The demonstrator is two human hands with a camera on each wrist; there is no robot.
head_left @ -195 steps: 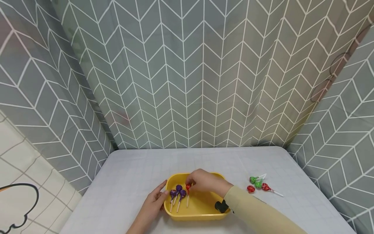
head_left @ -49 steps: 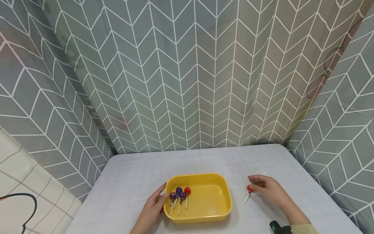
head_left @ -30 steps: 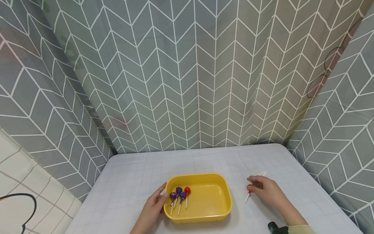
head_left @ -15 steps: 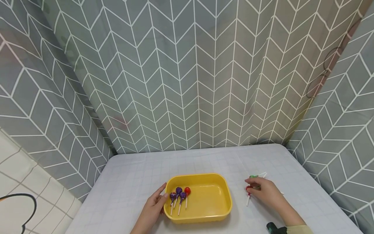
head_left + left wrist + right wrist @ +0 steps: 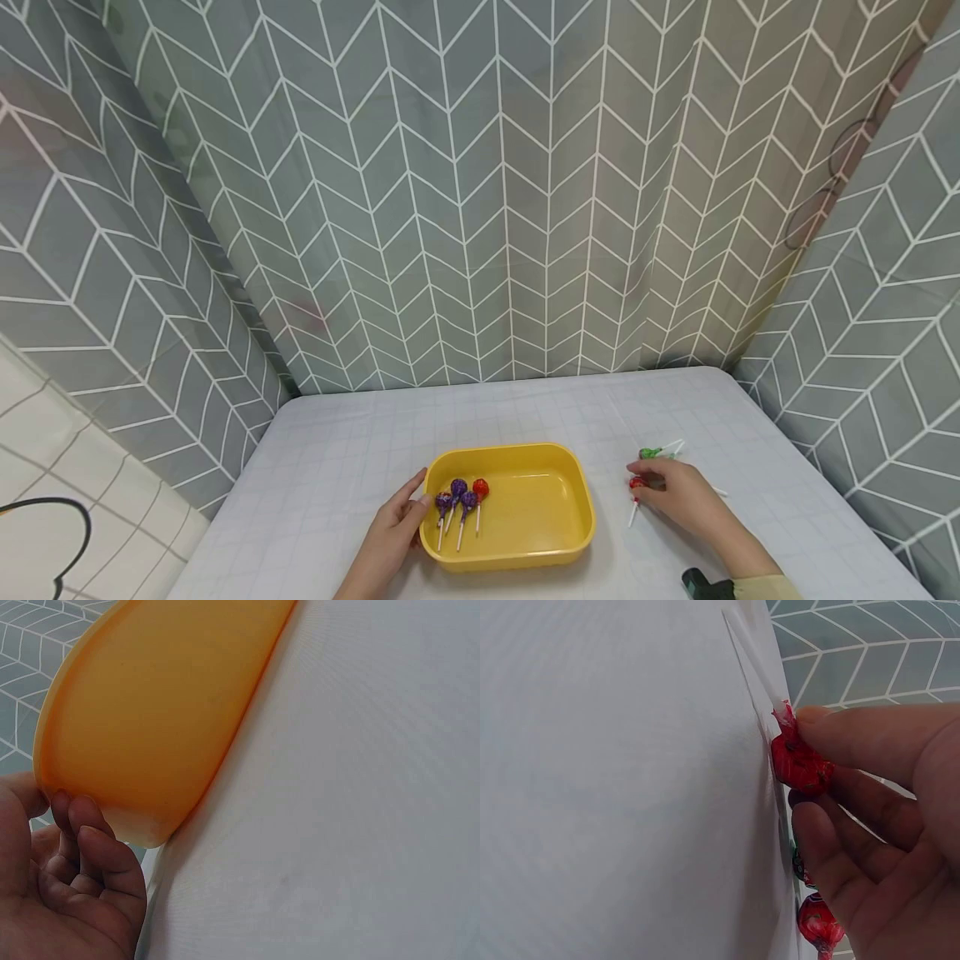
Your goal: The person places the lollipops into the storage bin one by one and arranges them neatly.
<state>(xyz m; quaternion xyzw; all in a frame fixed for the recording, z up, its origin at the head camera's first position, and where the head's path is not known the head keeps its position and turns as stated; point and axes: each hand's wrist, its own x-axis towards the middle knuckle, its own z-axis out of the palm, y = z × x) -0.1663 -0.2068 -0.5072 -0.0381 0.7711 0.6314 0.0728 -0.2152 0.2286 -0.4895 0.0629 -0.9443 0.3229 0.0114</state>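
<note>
Left hand [image 5: 386,525]: holding the near-left edge of the tray [image 5: 543,517]; fingertips touch its outside wall.
Tray: just right of the left hand, on the table [image 5: 330,467]. It looks like thin, smooth plastic, so I think it is light, a bit bendy and quick to slide. The rim is the best place to hold.
Purple pops [image 5: 468,500]: three, in the tray, near the left hand's fingertips. Sticks point back to the person.
Red pop in tray [image 5: 481,488]: just past the purple pops, on the side away from the left hand.
Right hand [image 5: 678,492]: to the right of the tray, pinching one more red pop.
Held pop [image 5: 802,761]: between the right hand's thumb and fingers. I cannot tell if it is off the table. It should be light and hard, with a crinkly wrap that may slip. Pinch the ball's sides, or the twist by the stick. A drop could crack it.
Other red pop [image 5: 821,924]: behind the right hand's fingers, apart from the held pop.
Green pop [image 5: 648,453]: just past the right hand's fingertips. The hand hides part of this pile, so I cannot count it.
Curtain [image 5: 525,208]: far beyond both hands.
</note>
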